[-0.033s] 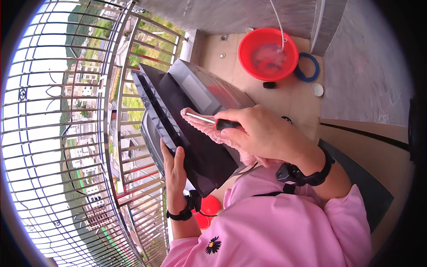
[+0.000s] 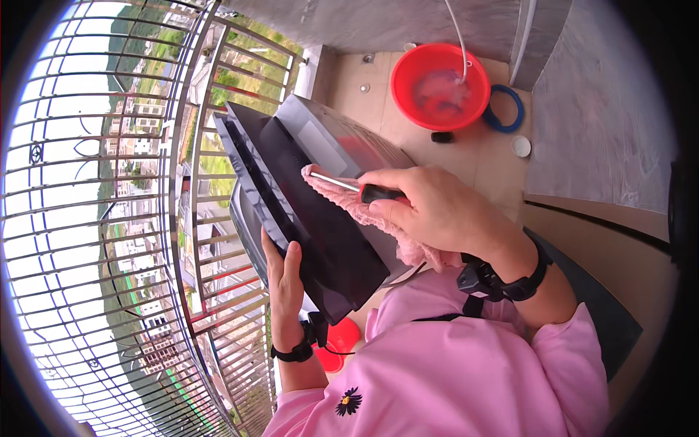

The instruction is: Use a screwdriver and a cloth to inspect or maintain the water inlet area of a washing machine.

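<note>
A dark, glossy, boxy appliance [image 2: 331, 240] with a long slot between its panels stands tilted before me; I cannot tell its exact kind. My left hand [image 2: 284, 280] grips the near left edge of its panel, fingers and thumb stretched along either side. My right hand [image 2: 433, 207] is closed round the red and black handle of a screwdriver [image 2: 338, 181]. A pink cloth [image 2: 349, 207] hangs beneath the shaft and covers its tip, which lies over the dark panel. The cloth's lower end bunches below my right hand.
A red basin [image 2: 408, 109] of cloudy water stands at the far right, with a white hose [image 2: 459, 33] leading into it. Beside it lie a blue ring [image 2: 518, 120] and a small white bowl [image 2: 520, 146]. Metal railings [image 2: 211, 156] run along the left; red containers [image 2: 342, 336] sit below the appliance.
My right hand has moved slightly right, and the screwdriver tip with the cloth has shifted a little up and right over the panel. My left hand stays on the edge.
</note>
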`<state>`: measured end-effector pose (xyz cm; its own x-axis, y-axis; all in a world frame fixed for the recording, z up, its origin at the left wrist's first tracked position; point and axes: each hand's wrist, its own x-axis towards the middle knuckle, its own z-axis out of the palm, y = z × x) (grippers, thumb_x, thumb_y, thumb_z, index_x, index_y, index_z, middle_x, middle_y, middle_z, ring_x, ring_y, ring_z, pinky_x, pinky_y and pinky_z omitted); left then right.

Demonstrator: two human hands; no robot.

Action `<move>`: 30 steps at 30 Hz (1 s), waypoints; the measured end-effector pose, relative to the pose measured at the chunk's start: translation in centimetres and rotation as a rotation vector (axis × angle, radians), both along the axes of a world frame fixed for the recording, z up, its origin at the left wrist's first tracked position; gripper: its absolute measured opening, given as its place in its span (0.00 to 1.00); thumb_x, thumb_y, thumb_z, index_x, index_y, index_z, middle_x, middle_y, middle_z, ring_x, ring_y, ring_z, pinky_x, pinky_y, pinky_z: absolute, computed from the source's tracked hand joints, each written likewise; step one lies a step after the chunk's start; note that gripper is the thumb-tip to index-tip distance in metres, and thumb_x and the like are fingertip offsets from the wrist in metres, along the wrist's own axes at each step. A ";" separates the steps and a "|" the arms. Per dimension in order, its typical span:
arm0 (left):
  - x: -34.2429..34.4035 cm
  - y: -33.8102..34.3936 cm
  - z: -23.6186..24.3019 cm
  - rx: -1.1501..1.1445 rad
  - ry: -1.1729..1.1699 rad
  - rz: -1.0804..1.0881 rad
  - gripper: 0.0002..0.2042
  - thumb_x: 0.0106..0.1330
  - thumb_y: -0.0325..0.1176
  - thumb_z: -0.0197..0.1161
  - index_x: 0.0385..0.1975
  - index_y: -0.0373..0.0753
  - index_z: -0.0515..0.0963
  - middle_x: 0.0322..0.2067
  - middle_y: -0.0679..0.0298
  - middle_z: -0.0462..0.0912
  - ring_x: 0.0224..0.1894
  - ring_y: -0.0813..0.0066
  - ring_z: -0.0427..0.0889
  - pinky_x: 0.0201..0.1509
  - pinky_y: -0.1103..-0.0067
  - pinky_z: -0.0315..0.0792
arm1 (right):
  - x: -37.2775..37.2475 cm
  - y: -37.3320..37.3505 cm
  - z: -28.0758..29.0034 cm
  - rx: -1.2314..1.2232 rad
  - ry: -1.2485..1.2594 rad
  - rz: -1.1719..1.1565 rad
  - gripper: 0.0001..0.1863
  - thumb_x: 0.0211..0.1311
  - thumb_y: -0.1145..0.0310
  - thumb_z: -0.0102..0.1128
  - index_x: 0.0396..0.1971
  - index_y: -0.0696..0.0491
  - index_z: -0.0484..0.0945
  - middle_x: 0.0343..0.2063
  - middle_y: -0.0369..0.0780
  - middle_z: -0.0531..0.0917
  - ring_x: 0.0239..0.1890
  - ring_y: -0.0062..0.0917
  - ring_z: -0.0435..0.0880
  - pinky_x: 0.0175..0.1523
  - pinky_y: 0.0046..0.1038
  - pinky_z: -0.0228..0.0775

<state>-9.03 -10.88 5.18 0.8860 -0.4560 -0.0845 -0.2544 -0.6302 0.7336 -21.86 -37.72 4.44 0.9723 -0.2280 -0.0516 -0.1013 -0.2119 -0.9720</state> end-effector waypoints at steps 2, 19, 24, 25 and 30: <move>0.5 -0.5 0.3 0.009 0.074 -0.009 0.36 0.75 0.37 0.53 0.74 0.24 0.45 0.72 0.44 0.57 0.74 0.61 0.56 0.75 0.74 0.49 | 1.4 -1.9 -2.4 0.103 -0.066 -0.037 0.17 0.66 0.67 0.62 0.52 0.57 0.80 0.32 0.48 0.86 0.32 0.33 0.87 0.40 0.32 0.76; 3.5 -5.0 1.4 -0.073 0.475 0.222 0.42 0.68 0.28 0.57 0.76 0.29 0.38 0.72 0.50 0.54 0.73 0.62 0.57 0.76 0.71 0.48 | 12.5 -8.2 -8.8 0.534 0.071 0.303 0.15 0.65 0.62 0.62 0.47 0.54 0.77 0.22 0.46 0.85 0.23 0.33 0.87 0.33 0.35 0.77; 4.1 -5.3 1.5 -0.101 0.517 0.262 0.41 0.67 0.26 0.55 0.76 0.28 0.38 0.71 0.51 0.56 0.72 0.66 0.58 0.75 0.74 0.50 | 12.8 -7.0 -7.9 0.147 -0.140 0.336 0.14 0.64 0.62 0.64 0.45 0.50 0.78 0.26 0.49 0.85 0.31 0.46 0.87 0.38 0.41 0.78; 4.3 -5.5 1.4 -0.096 0.513 0.256 0.41 0.67 0.25 0.55 0.76 0.28 0.37 0.72 0.51 0.56 0.72 0.66 0.58 0.75 0.75 0.49 | 12.3 -6.6 -7.0 0.101 -0.078 0.365 0.14 0.63 0.63 0.65 0.46 0.49 0.78 0.27 0.48 0.85 0.31 0.47 0.86 0.37 0.38 0.76; 4.2 -4.2 1.2 -0.003 0.477 0.289 0.41 0.67 0.23 0.53 0.76 0.27 0.37 0.72 0.52 0.54 0.74 0.68 0.55 0.76 0.76 0.48 | 10.9 -4.6 -2.8 -0.409 -0.223 0.266 0.13 0.54 0.68 0.64 0.41 0.49 0.83 0.19 0.38 0.81 0.21 0.28 0.84 0.31 0.30 0.73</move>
